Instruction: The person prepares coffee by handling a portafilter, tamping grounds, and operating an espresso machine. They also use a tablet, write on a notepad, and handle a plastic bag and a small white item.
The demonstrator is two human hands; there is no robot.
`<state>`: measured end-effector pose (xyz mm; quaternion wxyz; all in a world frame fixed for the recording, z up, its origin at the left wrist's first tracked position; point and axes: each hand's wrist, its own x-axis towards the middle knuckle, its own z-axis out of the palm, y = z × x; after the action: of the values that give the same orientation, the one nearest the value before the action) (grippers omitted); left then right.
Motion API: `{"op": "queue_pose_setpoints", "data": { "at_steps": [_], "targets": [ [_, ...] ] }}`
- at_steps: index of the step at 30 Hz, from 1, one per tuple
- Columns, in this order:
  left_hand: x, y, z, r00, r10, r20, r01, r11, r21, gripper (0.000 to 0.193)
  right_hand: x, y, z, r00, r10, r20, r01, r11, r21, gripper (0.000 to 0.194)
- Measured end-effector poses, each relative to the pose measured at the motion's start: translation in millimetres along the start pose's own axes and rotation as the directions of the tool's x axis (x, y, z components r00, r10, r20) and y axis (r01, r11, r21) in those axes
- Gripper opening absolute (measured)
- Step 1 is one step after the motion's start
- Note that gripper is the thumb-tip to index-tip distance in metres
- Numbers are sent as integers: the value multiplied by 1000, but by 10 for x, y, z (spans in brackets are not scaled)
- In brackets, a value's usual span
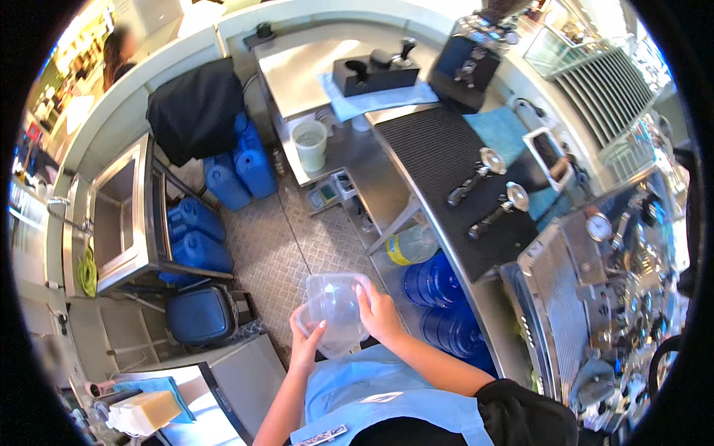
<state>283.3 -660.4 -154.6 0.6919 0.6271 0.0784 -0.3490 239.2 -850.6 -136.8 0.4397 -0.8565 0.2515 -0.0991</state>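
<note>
Both hands hold a clear plastic container (336, 312) in front of the blue apron. My left hand (305, 343) grips its lower left side, the thumb on the near face. On the upper right side is my right hand (376, 312), with its thumb laid on the plastic. Another clear plastic piece, maybe a lid or a second container, seems to overlap it; the two are hard to tell apart. The container is tilted, above the patterned metal floor.
On the right, a counter with a black ribbed mat (435, 150) bears two portafilters (505, 209). Large blue water bottles (435, 279) lie beneath it. A steel sink (117, 206), blue jerrycans (201, 251) and a blue bin (199, 315) stand on the left. A person (115, 58) is beyond the wall.
</note>
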Motion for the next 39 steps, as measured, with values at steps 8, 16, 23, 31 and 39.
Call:
{"op": "queue_pose_setpoints", "data": {
  "at_steps": [8, 16, 23, 31, 39],
  "targets": [
    [1047, -850, 34, 954, -49, -297, -63, 932, -356, 64, 498, 433, 750, 928, 178, 329, 61, 795, -604, 75],
    [1565, -282, -474, 894, 444, -59, -443, 896, 30, 78, -429, -1612, -3463, 703, -250, -665, -154, 860, -486, 18],
    [1547, 519, -694, 924, 366, 112, -362, 931, -50, 77, -843, -1403, -7049, 633, 253, -731, -774, 208, -598, 30],
    [1304, 723, -534, 915, 392, 97, -403, 905, 135, 67, -1443, 113, -7877, 642, 237, -730, -756, 356, -549, 18],
    [1060, 340, -763, 970, 242, 23, -218, 910, -353, 70, -942, -1712, -5330, 340, -563, -753, -234, 725, -648, 24]
  ]
}}
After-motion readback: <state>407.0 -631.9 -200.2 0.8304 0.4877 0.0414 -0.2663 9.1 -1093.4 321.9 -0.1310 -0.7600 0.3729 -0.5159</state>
